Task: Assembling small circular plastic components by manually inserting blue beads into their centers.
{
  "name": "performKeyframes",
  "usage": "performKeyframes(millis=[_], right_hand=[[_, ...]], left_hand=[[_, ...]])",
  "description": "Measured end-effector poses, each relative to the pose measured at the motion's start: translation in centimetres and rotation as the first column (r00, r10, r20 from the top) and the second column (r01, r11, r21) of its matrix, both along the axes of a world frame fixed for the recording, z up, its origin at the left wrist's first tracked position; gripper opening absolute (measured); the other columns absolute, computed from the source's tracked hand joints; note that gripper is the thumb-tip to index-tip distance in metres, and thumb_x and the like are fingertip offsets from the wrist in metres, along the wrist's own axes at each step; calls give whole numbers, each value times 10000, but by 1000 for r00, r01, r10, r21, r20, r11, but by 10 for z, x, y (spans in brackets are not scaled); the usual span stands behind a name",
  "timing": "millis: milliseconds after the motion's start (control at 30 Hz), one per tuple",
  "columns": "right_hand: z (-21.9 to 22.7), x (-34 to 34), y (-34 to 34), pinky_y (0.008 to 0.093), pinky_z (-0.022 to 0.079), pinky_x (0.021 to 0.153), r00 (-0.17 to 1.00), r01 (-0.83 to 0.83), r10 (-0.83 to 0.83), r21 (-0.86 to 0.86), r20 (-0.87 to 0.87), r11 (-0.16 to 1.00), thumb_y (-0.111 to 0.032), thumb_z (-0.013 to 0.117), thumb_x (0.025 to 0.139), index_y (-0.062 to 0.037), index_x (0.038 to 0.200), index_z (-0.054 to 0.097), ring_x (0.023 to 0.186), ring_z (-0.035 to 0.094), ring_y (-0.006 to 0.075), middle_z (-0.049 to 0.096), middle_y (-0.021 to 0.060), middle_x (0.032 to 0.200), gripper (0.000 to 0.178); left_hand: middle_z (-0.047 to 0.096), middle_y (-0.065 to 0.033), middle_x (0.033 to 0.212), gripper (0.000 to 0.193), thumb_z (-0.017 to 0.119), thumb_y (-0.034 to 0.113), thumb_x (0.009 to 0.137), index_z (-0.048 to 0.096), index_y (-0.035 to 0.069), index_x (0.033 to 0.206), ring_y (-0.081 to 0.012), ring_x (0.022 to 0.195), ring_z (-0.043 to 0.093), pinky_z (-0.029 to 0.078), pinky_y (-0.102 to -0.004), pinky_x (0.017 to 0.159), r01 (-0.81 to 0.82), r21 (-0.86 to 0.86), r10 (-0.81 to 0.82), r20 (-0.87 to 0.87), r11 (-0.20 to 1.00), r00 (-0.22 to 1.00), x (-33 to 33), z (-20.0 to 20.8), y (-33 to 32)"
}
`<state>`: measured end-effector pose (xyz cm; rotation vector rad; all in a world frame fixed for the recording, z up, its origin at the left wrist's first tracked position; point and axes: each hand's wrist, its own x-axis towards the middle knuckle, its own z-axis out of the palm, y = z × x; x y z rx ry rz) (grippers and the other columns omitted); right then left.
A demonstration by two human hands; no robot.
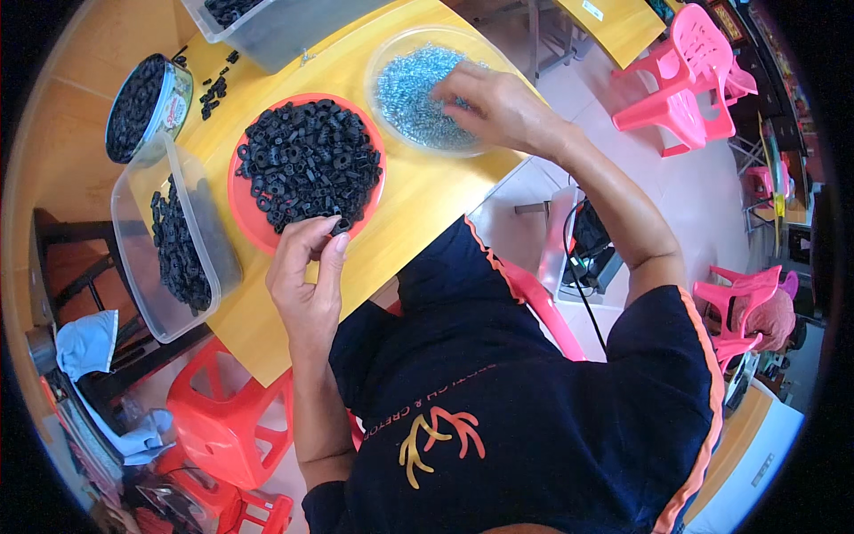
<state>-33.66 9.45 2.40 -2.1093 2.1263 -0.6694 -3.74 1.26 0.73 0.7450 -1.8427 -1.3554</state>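
Note:
My left hand (305,276) is at the near edge of a round red plate (238,203), thumb and forefinger pinched on a small black ring-like plastic part (341,226). A heap of similar black parts (307,160) covers most of the plate. To the right stands a clear round tub (372,105) holding many tiny pale-blue, glassy-looking pieces (411,89). Over that tub reaches my right hand (494,102), its fingers bent and apart, the tips at the blue pieces. I see nothing held in it.
A clear box (213,258) of black parts stands at the table's left edge. Beyond it are a round tin (173,102) of black pieces, loose black parts (213,93) and a large grey bin (294,36). A red stool (218,418) stands below left; pink chairs (685,98) are at right.

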Motion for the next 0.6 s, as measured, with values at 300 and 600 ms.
performKeyframes(millis=[300, 600], right_hand=[[6, -8, 2, 243, 464, 642, 688, 63, -151, 149, 709, 987, -182, 573, 955, -44, 1124, 642, 710, 540, 100, 653, 56, 1023, 229], [13, -4, 3, 208, 314, 501, 250, 124, -263, 238, 932, 963, -182, 633, 916, -19, 1145, 638, 569, 416, 49, 512, -23, 696, 281]], left_hand=[[615, -63, 883, 132, 642, -44, 837, 650, -14, 966, -92, 704, 542, 444, -218, 626, 5, 38, -4, -13, 999, 1000, -1, -1, -1], [618, -62, 892, 131, 638, -46, 843, 642, -26, 973, -90, 724, 557, 458, -217, 644, 53, 114, -48, -44, 992, 998, -15, 8, 2]])
